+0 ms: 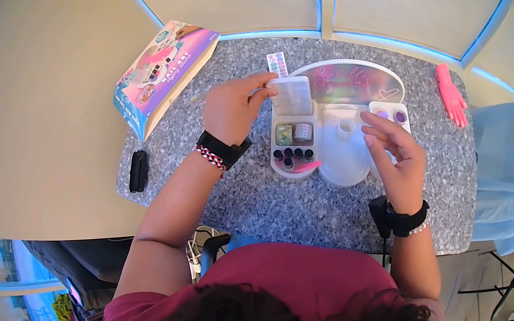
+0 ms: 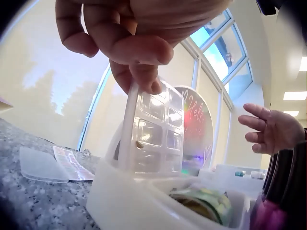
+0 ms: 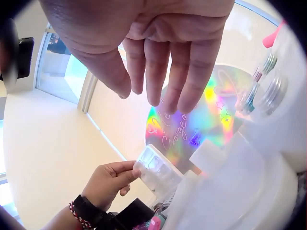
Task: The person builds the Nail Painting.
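My left hand [image 1: 231, 111] pinches the top edge of a clear-white plastic tray [image 1: 294, 98] between thumb and fingers. Small rectangular wells on the tray [image 2: 149, 132] show in the left wrist view, where it stands nearly upright at the back of the left compartment. That compartment belongs to a white nail art station [image 1: 342, 162] with a shiny holographic backboard [image 1: 346, 83]. In front of the tray lie a green-patterned roll [image 1: 284, 135], a pale roll [image 1: 303, 131], several dark-capped polish bottles [image 1: 289, 159] and a pink stick [image 1: 308, 167]. My right hand [image 1: 400, 162] hovers over the station's right side, fingers extended, holding nothing.
A nail art box [image 1: 165, 75] leans at the table's left, with a black case [image 1: 139, 171] nearer the front. A sticker sheet [image 1: 277, 63] lies behind the station. Far right is a pink model hand [image 1: 451, 95]; glitter pots [image 1: 400, 117] sit in the station's right part.
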### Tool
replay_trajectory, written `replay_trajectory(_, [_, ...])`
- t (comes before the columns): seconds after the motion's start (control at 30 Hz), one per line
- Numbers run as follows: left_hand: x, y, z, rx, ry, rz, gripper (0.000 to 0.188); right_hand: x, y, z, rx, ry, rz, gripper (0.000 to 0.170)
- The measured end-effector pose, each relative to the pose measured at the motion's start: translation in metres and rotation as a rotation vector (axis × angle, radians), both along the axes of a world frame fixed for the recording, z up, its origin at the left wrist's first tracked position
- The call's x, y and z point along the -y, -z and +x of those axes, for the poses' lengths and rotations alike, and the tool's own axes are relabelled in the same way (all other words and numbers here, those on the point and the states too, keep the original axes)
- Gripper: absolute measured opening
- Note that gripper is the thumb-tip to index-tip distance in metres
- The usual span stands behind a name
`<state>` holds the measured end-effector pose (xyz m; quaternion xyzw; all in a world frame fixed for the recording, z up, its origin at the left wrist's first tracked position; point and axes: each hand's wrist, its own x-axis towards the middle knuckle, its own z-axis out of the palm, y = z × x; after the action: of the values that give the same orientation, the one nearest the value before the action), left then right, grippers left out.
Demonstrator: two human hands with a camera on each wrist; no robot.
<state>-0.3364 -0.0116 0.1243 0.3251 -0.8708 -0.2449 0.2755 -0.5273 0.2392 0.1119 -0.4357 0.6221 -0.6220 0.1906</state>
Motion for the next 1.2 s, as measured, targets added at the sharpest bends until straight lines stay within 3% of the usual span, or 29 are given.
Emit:
replay_trajectory(0.03, [0.002,0.004,-0.001,0.001,-0.001,0.0,0.029,-0.002,0.0,-0.001,-0.005,0.008,-0.006,0.036])
replay_trajectory(0.1, [0.004,0.009,-0.005,0.037,0.03,-0.237,0.032,-0.005,0.001,-0.003,-0.017,0.011,-0.006,0.037])
replay_trajectory(0.23, [0.004,0.002,-0.007,0.089,0.012,-0.273,0.035,-0.01,0.0,-0.002,-0.038,0.026,0.029,0.038])
replay_trajectory(0.33, [0.019,0.002,0.002,0.062,0.019,-0.235,0.036,-0.016,0.002,-0.002,-0.053,0.039,0.045,0.039])
replay_trajectory(0.4, [0.049,0.011,0.023,0.03,-0.036,0.067,0.036,-0.022,0.001,-0.004,-0.055,0.038,0.041,0.039])
replay_trajectory(0.43, [0.062,0.014,0.034,0.033,-0.037,0.067,0.036,-0.025,0.001,-0.005,-0.057,0.042,0.037,0.039])
replay_trajectory(0.5, [0.087,0.023,0.057,0.187,0.022,-0.144,0.042,-0.029,0.003,-0.007,-0.058,0.051,0.034,0.038])
replay_trajectory(0.53, [0.099,0.027,0.07,0.348,0.044,-0.132,0.056,-0.03,0.004,-0.008,-0.062,0.061,0.029,0.038])
replay_trajectory(0.67, [0.118,0.047,0.095,0.557,0.125,-0.18,0.068,-0.033,0.004,-0.009,-0.062,0.067,0.04,0.038])
replay_trajectory(0.77, [0.115,0.044,0.092,0.523,0.118,-0.072,0.071,-0.032,0.004,-0.007,-0.075,0.069,0.031,0.038])
replay_trajectory(0.93, [0.093,0.017,0.08,0.468,0.075,0.033,0.035,-0.033,0.004,-0.005,-0.096,0.051,0.018,0.039])
replay_trajectory(0.97, [0.087,0.008,0.078,0.469,0.08,0.031,0.035,-0.033,0.005,-0.006,-0.095,0.057,0.017,0.039])
replay_trajectory(1.07, [0.051,-0.02,0.062,0.148,0.077,-0.133,0.02,-0.034,0.006,-0.006,-0.092,0.066,0.028,0.04])
replay_trajectory(1.1, [0.036,-0.027,0.054,0.147,0.08,-0.13,0.02,-0.034,0.006,-0.006,-0.094,0.061,0.021,0.039])
replay_trajectory(1.2, [-0.003,-0.03,0.026,-0.197,0.162,-0.122,0.02,-0.033,0.008,-0.005,-0.099,0.051,0.005,0.038])
